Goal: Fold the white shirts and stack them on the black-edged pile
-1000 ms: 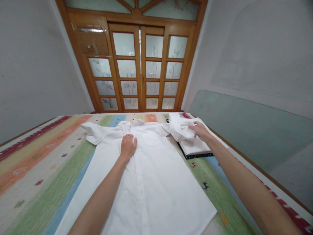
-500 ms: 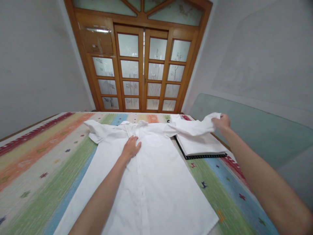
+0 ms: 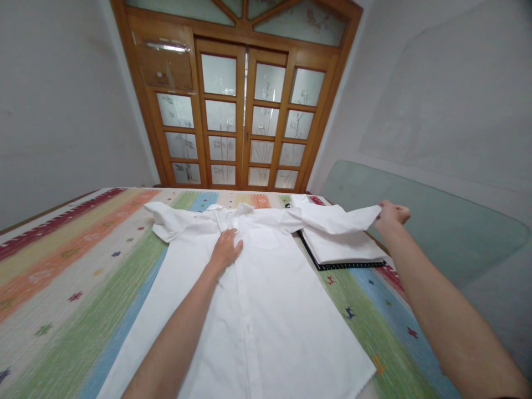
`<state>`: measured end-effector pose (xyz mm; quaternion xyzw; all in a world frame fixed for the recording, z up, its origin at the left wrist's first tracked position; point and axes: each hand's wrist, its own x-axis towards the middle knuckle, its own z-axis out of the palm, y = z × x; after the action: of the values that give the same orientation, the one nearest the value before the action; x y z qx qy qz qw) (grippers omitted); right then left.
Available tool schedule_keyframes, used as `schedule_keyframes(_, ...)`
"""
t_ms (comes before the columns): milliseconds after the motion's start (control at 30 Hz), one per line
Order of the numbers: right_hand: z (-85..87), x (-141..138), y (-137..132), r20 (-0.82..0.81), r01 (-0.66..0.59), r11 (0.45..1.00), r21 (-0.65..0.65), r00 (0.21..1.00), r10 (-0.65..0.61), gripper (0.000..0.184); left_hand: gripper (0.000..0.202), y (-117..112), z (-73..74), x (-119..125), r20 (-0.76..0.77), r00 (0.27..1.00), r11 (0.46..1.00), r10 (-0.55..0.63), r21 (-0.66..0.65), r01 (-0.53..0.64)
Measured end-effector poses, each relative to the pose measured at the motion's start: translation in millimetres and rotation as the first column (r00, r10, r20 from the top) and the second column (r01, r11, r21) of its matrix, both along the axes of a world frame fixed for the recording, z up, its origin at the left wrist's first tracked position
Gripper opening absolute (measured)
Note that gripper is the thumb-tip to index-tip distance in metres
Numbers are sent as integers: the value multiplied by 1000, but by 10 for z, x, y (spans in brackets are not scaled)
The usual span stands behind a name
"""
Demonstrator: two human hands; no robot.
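A white button-up shirt (image 3: 286, 293) lies spread front side up, its collar at the far end and its button strip running down the middle. My left hand (image 3: 225, 248) rests on the upper front beside the button strip, fingers stretched forward and thumb apart. Out at the right, my right hand (image 3: 393, 215) pinches the cuff end of one sleeve (image 3: 344, 219), pulling it taut above a folded white stack. The opposite sleeve (image 3: 166, 219) lies bent and short at the far left of the shirt.
Beneath the shirt is a striped, patterned cover (image 3: 100, 260). Folded white cloth (image 3: 349, 246) sits on a black-edged dark item (image 3: 353, 266) to the right. A pale green headboard-like panel (image 3: 415, 205) stands along the right wall. Wooden glass-paned doors (image 3: 245, 111) are at the back.
My right hand has moved outward to the right and slightly down, drawing the sleeve straighter. My left hand stays on the shirt front, almost unmoved.
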<state>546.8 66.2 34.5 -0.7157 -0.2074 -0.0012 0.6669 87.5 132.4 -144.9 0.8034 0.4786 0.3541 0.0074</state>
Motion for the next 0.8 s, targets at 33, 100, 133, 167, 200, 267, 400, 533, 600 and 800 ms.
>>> schedule_keyframes(33, 19, -35, -33, -9, 20, 1000, 2, 1000, -20, 23, 39, 4, -4, 2, 0, 1000, 1000, 0, 2, 0)
schedule_keyframes(100, 41, -98, -109, 40, -100, 994, -45, 994, 102, 21, 38, 6, -4, 7, -1, 1000, 1000, 3, -2, -3)
schedule_keyframes(133, 49, -122, -148, 82, -195, 975, -105, 975, 204, 19, 37, 4, 1, 10, -3, 1000, 1000, 4, -6, -4)
schedule_keyframes(167, 56, -139, -184, 139, -272, 942, -195, 944, 301, 19, 35, 1, 7, 13, -7, 1000, 1000, 4, -10, -4)
schedule_keyframes(200, 65, -149, -218, 211, -306, 903, -301, 902, 376, 20, 34, -2, 15, 16, -12, 1000, 1000, 3, -13, -3)
schedule_keyframes(267, 89, -160, -273, 389, -225, 824, -519, 797, 463, 17, 30, -12, 33, 21, -20, 1000, 1000, 0, -14, 0)
schedule_keyframes(400, 179, -212, -325, 599, 39, 722, -690, 591, 540, 12, 28, -26, 59, 22, -5, 1000, 1000, 3, -18, -3)
schedule_keyframes(533, 341, -277, -279, 437, -203, 807, -554, 754, 490, 18, 28, -31, 69, 18, -17, 1000, 1000, 2, -9, -2)
schedule_keyframes(600, 426, -254, -238, 219, -332, 846, -417, 867, 448, 19, 27, -31, 72, 16, -31, 1000, 1000, 0, -8, 0)
schedule_keyframes(800, 463, 55, -286, -57, -370, 923, -110, 929, 366, 28, 27, -30, 76, 11, -35, 999, 1000, -1, -14, 1)
